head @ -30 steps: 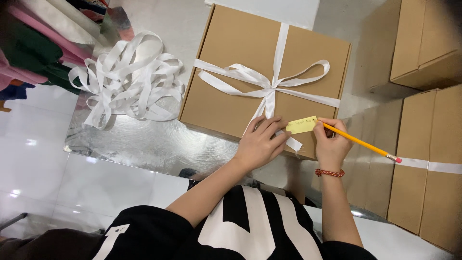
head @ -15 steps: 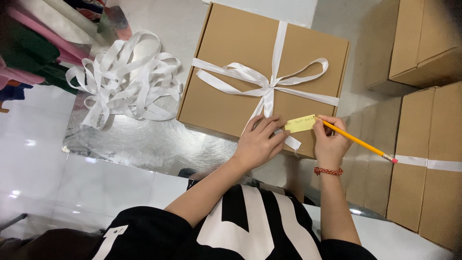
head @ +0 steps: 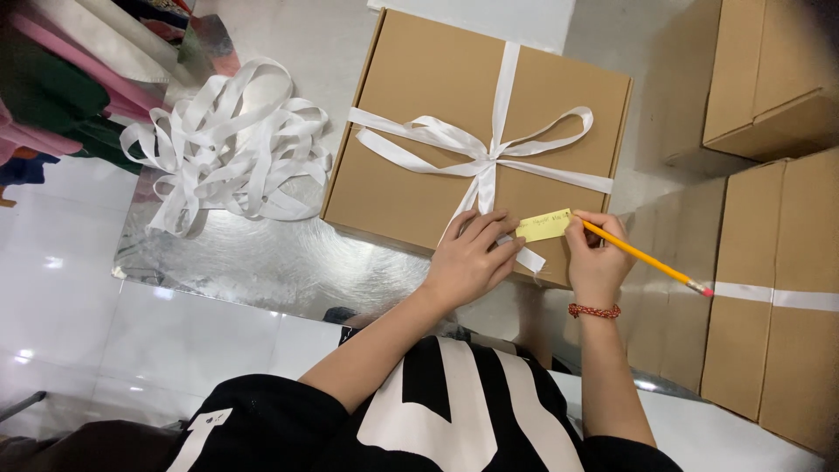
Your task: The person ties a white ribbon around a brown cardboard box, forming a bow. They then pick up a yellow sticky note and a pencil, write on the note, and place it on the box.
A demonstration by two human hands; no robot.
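Your pencil (head: 647, 258): long axis slants, tip up-left on yellow tag (head: 544, 225), eraser end down-right. Your right hand (head: 597, 253): grip pinched tight on pencil. Your left hand (head: 472, 258): fingers spread flat, pressing tag edge and white satin ribbon (head: 489, 157) on matte cardboard box (head: 419, 114). Box sits on shiny metal table (head: 262, 262).

Flat brown cardboard box (head: 419, 131), tied with white ribbon bow (head: 482, 157), lies on shiny metal table (head: 262, 262). Left hand (head: 468, 258) presses down small yellow paper tag (head: 544, 225) at box's near edge. Right hand (head: 596, 258) grips yellow pencil (head: 647, 259), tip on tag. Loose white ribbon pile (head: 227, 149) lies beside box.
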